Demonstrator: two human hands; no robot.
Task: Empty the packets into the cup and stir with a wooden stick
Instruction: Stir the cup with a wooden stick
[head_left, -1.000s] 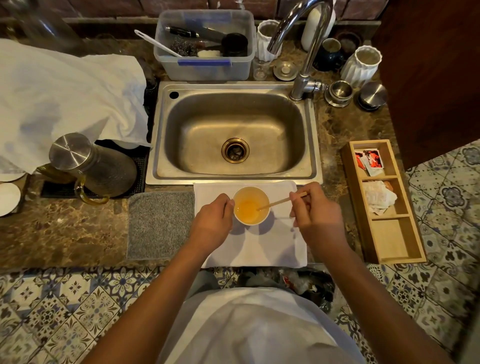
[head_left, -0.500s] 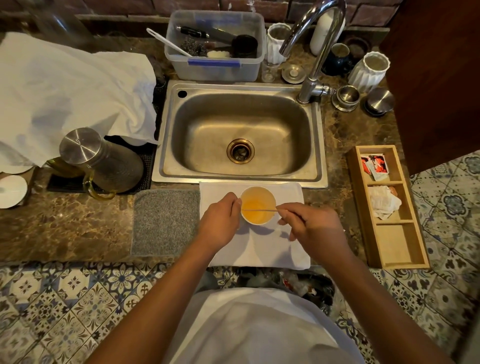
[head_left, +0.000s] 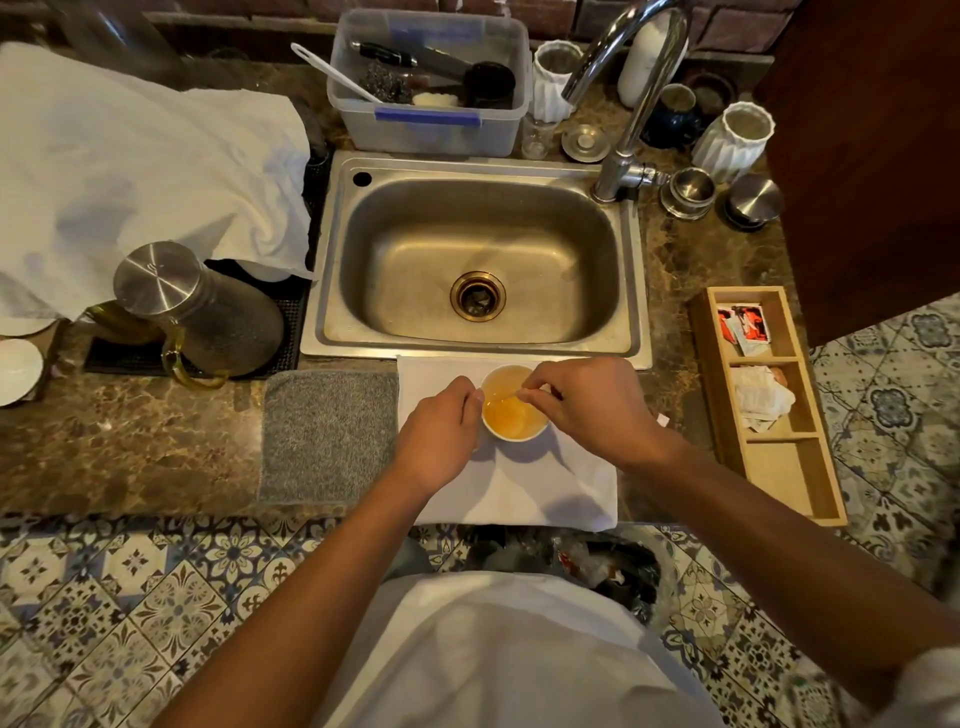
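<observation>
One brown marble desk (head_left: 156, 457) is carrying one white cloth (head_left: 519, 488). One small white cup of amber liquid (head_left: 514, 410) is sitting on it. Two hands working: left hand (head_left: 439, 434) gripping cup's side, right hand (head_left: 587, 402) pinching one thin wooden stick (head_left: 501, 399) dipped inside.

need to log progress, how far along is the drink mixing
Done: the cup on the white cloth already holds amber liquid. In hand: left hand grips the cup, right hand pinches the stick in it. Left: finishing the stir; packets remain in the wooden tray.
</observation>
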